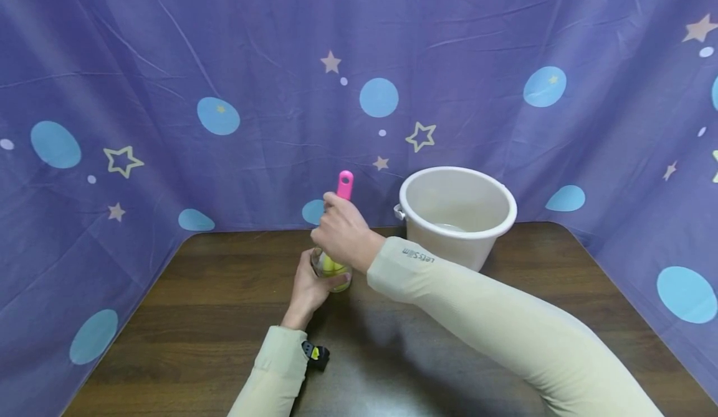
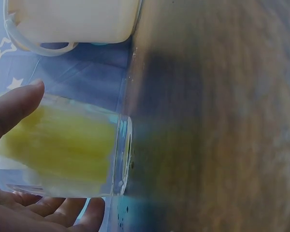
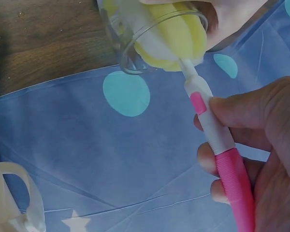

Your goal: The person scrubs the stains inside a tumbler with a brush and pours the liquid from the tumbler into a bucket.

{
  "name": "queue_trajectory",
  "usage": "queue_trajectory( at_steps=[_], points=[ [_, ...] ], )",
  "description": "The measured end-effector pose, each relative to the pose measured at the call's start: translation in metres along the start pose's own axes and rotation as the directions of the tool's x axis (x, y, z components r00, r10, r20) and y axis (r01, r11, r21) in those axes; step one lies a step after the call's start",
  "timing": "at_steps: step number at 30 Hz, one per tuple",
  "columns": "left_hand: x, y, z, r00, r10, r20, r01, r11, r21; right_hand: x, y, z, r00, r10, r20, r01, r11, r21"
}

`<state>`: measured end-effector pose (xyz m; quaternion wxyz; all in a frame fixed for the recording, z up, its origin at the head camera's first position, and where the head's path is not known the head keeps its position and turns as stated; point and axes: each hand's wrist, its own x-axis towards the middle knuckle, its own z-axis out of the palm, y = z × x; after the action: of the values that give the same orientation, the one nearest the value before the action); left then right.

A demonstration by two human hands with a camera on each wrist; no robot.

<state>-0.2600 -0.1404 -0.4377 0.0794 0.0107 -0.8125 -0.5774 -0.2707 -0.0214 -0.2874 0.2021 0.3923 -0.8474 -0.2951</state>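
My left hand (image 1: 310, 287) grips a clear drinking glass (image 2: 122, 157) around its side, thumb on one side and fingers on the other. Inside the glass sits the yellow and white sponge head (image 3: 176, 36) of a bottle brush, filling much of it in the left wrist view. With curled fingers, my right hand (image 1: 344, 231) holds the brush by its pink and white handle (image 3: 227, 164), thumb along the white part. The handle's pink end (image 1: 345, 185), with a hanging hole, points up above the hand in the head view. Water drops speckle the table near the glass's base.
Behind my right forearm, a white bucket (image 1: 412, 217) with a side handle stands at the back of the brown wooden table (image 1: 224, 292). A purple curtain (image 1: 280, 124) with stars and blue dots surrounds the back and sides. A black strap device (image 1: 317, 354) is on my left wrist.
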Motion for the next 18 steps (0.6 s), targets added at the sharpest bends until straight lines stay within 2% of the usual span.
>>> queue_trajectory(
  at_steps=[13,18],
  points=[
    [-0.0015,0.0006,-0.0006,0.998,0.067,-0.019,-0.067,0.998,0.002,0.0048,-0.0065,-0.0049,0.999,0.016,-0.048,-0.02,0.997,-0.075],
    [-0.0009,-0.0005,-0.0004,0.998,0.057,-0.025,-0.057,0.998,0.008,0.0048,-0.0062,-0.0007,0.998,0.047,-0.042,-0.051,0.995,-0.085]
  ],
)
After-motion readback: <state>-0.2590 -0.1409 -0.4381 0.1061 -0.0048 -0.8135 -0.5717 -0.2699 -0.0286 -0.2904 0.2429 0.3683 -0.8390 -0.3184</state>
